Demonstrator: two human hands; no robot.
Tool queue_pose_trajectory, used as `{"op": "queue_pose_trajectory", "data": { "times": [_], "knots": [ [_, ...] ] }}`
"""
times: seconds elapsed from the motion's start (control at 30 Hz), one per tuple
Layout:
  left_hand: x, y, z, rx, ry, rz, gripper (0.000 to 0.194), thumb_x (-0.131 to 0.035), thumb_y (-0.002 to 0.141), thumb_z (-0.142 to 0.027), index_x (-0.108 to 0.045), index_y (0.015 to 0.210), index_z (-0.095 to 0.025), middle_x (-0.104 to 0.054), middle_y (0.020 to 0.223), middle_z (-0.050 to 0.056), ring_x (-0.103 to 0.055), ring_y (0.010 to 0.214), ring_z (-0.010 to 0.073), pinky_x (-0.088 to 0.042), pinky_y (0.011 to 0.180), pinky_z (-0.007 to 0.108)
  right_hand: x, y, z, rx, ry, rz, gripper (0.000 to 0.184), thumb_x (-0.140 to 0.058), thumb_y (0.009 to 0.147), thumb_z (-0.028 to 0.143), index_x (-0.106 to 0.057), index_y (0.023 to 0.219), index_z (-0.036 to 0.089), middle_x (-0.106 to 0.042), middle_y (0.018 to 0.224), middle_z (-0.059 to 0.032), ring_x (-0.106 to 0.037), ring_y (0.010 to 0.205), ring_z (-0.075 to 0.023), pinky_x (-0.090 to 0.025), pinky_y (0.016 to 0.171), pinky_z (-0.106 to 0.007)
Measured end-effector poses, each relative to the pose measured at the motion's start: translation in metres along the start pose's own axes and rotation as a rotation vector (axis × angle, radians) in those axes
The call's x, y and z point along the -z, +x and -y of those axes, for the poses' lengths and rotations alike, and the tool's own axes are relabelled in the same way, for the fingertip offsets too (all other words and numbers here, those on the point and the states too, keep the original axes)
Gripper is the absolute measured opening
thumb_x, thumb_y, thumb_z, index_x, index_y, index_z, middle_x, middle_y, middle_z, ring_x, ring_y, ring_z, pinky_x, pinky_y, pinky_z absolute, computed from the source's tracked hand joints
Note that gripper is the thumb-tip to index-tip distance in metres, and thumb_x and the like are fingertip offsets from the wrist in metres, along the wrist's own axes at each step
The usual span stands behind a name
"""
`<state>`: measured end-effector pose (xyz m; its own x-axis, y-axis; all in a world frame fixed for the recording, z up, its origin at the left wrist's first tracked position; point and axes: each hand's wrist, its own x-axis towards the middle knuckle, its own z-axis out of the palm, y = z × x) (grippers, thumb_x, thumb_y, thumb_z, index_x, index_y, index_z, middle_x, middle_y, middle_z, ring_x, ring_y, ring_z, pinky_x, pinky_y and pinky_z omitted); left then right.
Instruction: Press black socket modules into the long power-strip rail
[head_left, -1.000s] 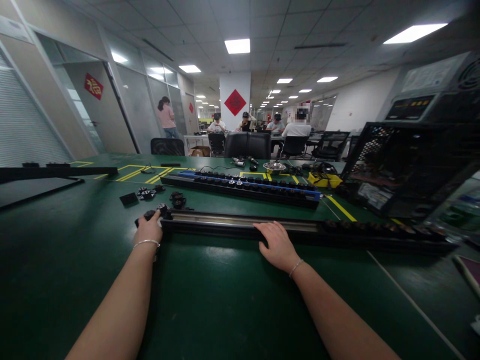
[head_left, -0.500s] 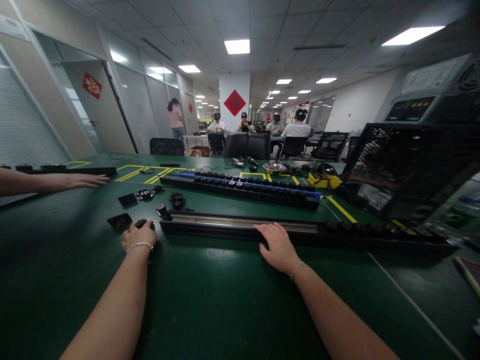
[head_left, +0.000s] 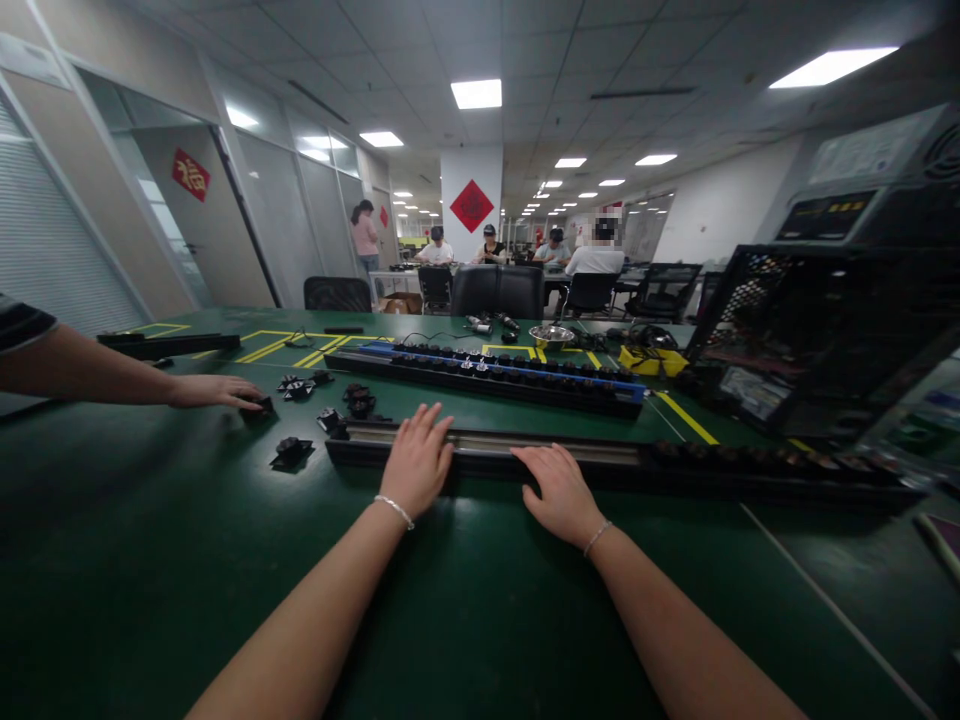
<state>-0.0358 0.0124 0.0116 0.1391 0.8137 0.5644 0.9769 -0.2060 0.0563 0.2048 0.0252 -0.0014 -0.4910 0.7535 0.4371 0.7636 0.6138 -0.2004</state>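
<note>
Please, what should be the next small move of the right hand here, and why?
Probably the right hand should move rightward along the near black rail: both it and the left hand are over a bare stretch, while the row of dark parts sits toward the rail's right end.

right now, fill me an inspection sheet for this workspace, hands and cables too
surface: green table with yellow lines
job's things: near rail, row of dark parts toward its right; far rail behind; loose parts at left
clutter: metal bowl, yellow tray
left hand: spread at near rail, nothing seen held
right hand: open, at near rail
co-worker's hand: at a dark piece
cables: dark tangle, likely cables, at yellow tray
surroundings: PC case at right; chairs and people beyond
</note>
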Motion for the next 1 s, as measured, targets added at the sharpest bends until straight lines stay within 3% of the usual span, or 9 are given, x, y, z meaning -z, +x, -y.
{"op": "queue_pose_trajectory", "data": {
  "times": [0.1, 0.2, 0.3, 0.4, 0.5, 0.67, 1.0],
  "knots": [
    [-0.011, -0.005, -0.022, -0.08, -0.013, 0.099, 0.043, -0.036, 0.089, -0.038, -0.048, 0.128, -0.025, -0.043, 0.14, 0.006, -0.033, 0.131, 0.0237, -0.025, 0.108, 0.046, -0.001, 0.0, 0.0, 0.001, 0.005, -0.016, 0.047, -0.045, 0.076, 0.022, -0.051, 0.123, 0.021, -0.058, 0.122, -0.0049, -0.048, 0.116, -0.0186, -0.021, 0.109, -0.043],
    [-0.014, -0.008, -0.023, -0.078, 0.007, 0.123, 0.041, -0.033, 0.091, -0.037, -0.049, 0.126, -0.026, -0.045, 0.139, 0.006, -0.039, 0.127, 0.023, -0.027, 0.107, 0.045, 0.001, -0.001, -0.004, -0.075, 0.0, -0.077, 0.039, -0.042, 0.081, 0.026, -0.055, 0.117, 0.021, -0.061, 0.116, -0.0047, -0.049, 0.112, -0.018, -0.021, 0.109, -0.042],
    [-0.014, -0.007, -0.019, -0.075, 0.017, 0.12, 0.04, -0.033, 0.091, -0.035, -0.051, 0.125, -0.025, -0.045, 0.138, 0.006, -0.042, 0.124, 0.0227, -0.031, 0.104, 0.042, 0.007, -0.002, -0.016, -0.293, -0.08, -0.244, 0.037, -0.039, 0.083, 0.029, -0.057, 0.113, 0.019, -0.06, 0.115, -0.0087, -0.047, 0.113, -0.022, -0.021, 0.107, -0.048],
    [-0.013, -0.006, -0.018, -0.071, 0.007, 0.111, 0.039, -0.035, 0.09, -0.035, -0.052, 0.124, -0.026, -0.046, 0.137, 0.006, -0.044, 0.123, 0.0231, -0.033, 0.102, 0.042, 0.015, -0.007, -0.036, -0.54, -0.222, -0.459, 0.042, -0.039, 0.082, 0.03, -0.054, 0.118, 0.014, -0.05, 0.127, -0.0154, -0.036, 0.123, -0.03, -0.022, 0.103, -0.055],
    [-0.013, -0.006, -0.02, -0.065, -0.005, 0.109, 0.038, -0.038, 0.089, -0.034, -0.052, 0.123, -0.026, -0.046, 0.137, 0.006, -0.045, 0.12, 0.0231, -0.034, 0.101, 0.042, 0.02, -0.015, -0.057, -0.684, -0.325, -0.608, 0.048, -0.044, 0.078, 0.03, -0.05, 0.123, 0.012, -0.04, 0.134, -0.0195, -0.028, 0.127, -0.0347, -0.023, 0.1, -0.058],
    [-0.013, -0.007, -0.021, -0.063, 0.003, 0.117, 0.039, -0.041, 0.087, -0.034, -0.051, 0.124, -0.026, -0.045, 0.138, 0.006, -0.048, 0.116, 0.0233, -0.034, 0.1, 0.042, 0.019, -0.023, -0.075, -0.742, -0.367, -0.605, 0.045, -0.044, 0.075, 0.029, -0.056, 0.114, 0.011, -0.046, 0.127, -0.0205, -0.038, 0.118, -0.0358, -0.027, 0.095, -0.059],
    [-0.014, -0.007, -0.02, -0.064, 0.012, 0.111, 0.039, -0.044, 0.085, -0.033, -0.051, 0.123, -0.027, -0.045, 0.138, 0.006, -0.047, 0.117, 0.0238, -0.034, 0.099, 0.041, 0.021, -0.022, -0.074, -0.766, -0.351, -0.559, 0.042, -0.042, 0.074, 0.03, -0.059, 0.108, 0.011, -0.049, 0.123, -0.0192, -0.042, 0.114, -0.0347, -0.03, 0.093, -0.058]
  ]
}}
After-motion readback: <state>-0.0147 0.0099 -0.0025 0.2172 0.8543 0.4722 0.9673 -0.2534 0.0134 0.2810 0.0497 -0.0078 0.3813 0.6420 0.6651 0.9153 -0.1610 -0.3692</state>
